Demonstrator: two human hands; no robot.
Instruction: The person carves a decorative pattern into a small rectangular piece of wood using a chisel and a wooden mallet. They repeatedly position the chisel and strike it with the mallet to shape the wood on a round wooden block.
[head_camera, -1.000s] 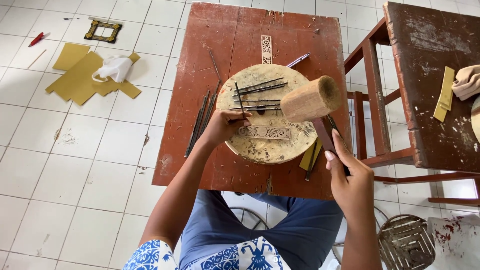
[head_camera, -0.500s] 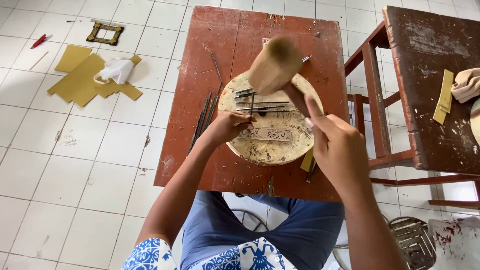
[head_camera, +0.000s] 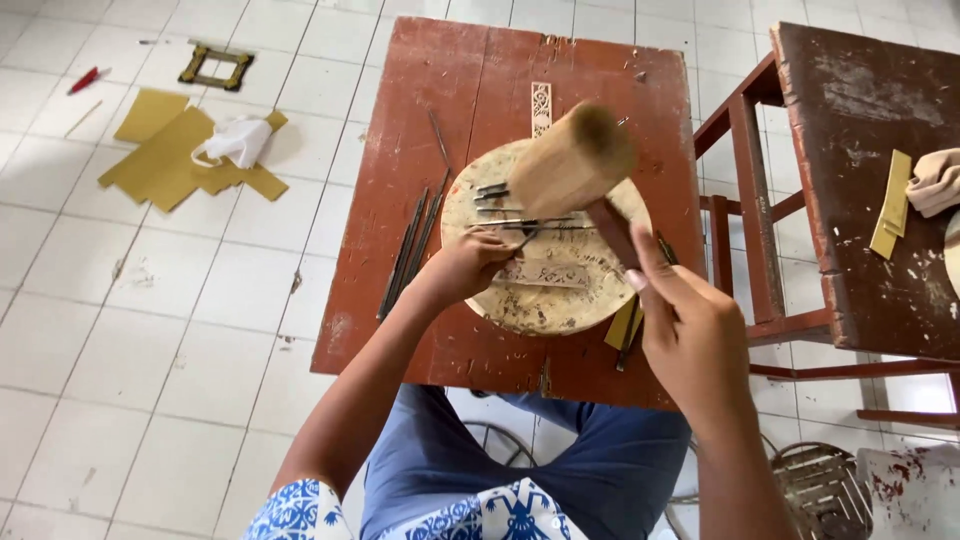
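Far left, on the floor off the worktop's left edge: yellow sheets w/ a white cloth on top, a small frame beyond, a red pen near the far corner of the room.

On the red worktop, toward its left side, a bundle of thin metal chisels lies lengthwise, just beside the round wooden block. The block sits about mid-worktop, slightly toward the near edge.

Left hand is closed round a thin chisel, fingers pinched tight, tip set on the pale carved strip lying flat on the block. More chisels lie across the block's far part. A second carved strip lies near the far edge.

Right hand is wrapped shut on the dark handle of the wooden mallet, head raised over the block, blurred, so prob. mid-swing.

Step in hand, I'd say: carving/punching the strip, mallet on chisel. Next move calls for a square hit on the chisel's top, left hand keeping it steady and the strip not sliding.

Right: brown side table w/ a yellow strip and beige cloth at its right edge.
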